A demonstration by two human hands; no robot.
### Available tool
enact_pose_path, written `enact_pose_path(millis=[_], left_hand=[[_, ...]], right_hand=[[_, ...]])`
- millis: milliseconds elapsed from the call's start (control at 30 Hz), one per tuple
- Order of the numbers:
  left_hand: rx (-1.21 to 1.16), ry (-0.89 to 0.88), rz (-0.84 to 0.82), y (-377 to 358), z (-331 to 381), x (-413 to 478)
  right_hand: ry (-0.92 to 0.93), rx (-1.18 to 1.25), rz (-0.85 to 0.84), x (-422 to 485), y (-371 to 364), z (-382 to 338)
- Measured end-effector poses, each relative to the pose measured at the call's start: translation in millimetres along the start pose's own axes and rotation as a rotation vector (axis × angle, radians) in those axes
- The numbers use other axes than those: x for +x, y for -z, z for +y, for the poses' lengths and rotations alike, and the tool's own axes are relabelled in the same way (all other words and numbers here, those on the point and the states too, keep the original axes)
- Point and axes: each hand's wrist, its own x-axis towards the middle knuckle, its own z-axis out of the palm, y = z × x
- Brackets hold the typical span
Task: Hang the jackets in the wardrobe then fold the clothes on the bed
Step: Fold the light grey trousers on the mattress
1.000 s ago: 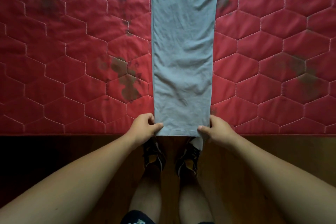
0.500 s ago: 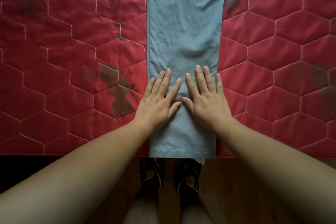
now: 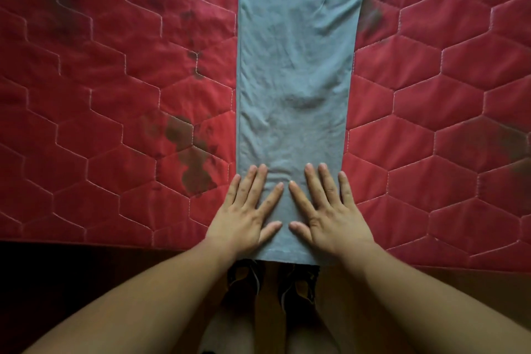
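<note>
Slid toward the near edge of the red quilted mattress [image 3: 115,95], left hand [image 3: 247,215] and right hand [image 3: 327,215] press flat, fingers spread straight, on a long grey-blue cloth garment [image 3: 296,66].

Forearms [image 3: 149,296] bare right down to the wrists, and the left hand [image 3: 247,217] and right hand [image 3: 330,217] are bare too, nails short and plain. Down below, dark shoes: the left shoe [image 3: 244,276] and right shoe [image 3: 298,286] are black, with pale trim lines and tan patches. Bare shins [image 3: 301,336] above them.
</note>
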Motion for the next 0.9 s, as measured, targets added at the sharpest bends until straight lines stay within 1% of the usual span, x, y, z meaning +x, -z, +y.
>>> enact_pose_path(millis=[67,133,167,267,333,400,433,500,633,667,700,733,833,900], left_hand=[[0.011,-0.012,-0.079,12,1,1],[-0.005,-0.010,-0.083,25,1,0],[-0.015,0.007,-0.049,32,0,3],[-0.045,0.076,0.081,53,-15,35],[-0.066,0.098,0.150,65,-34,77],[-0.091,0.094,0.171,76,-54,126],[-0.080,0.095,0.168,80,-62,146],[-0.027,0.083,0.150,79,-74,172],[-0.027,0.039,0.078,86,-81,177],[-0.035,0.038,0.063,93,-83,175],[-0.044,0.038,0.067,100,-86,177],[-0.057,0.038,0.094,110,-91,182],[-0.072,0.031,0.258,136,-119,220],[-0.083,0.034,0.295,153,-140,265]], right_hand=[[0.007,-0.001,-0.060,2,12,-3],[0.013,-0.012,-0.093,1,26,-1],[-0.002,-0.013,-0.071,4,33,2],[-0.057,-0.004,0.074,30,52,23],[-0.057,0.001,0.160,67,62,46],[-0.065,-0.018,0.196,115,73,73],[-0.097,-0.029,0.181,136,79,85],[-0.179,-0.032,0.092,165,84,100],[-0.233,-0.027,-0.070,172,99,97],[-0.245,-0.039,-0.098,174,108,95],[-0.258,-0.046,-0.091,178,119,96],[-0.263,-0.052,-0.043,186,130,100],[-0.226,-0.069,0.182,230,153,123],[-0.222,-0.068,0.214,276,162,145]])
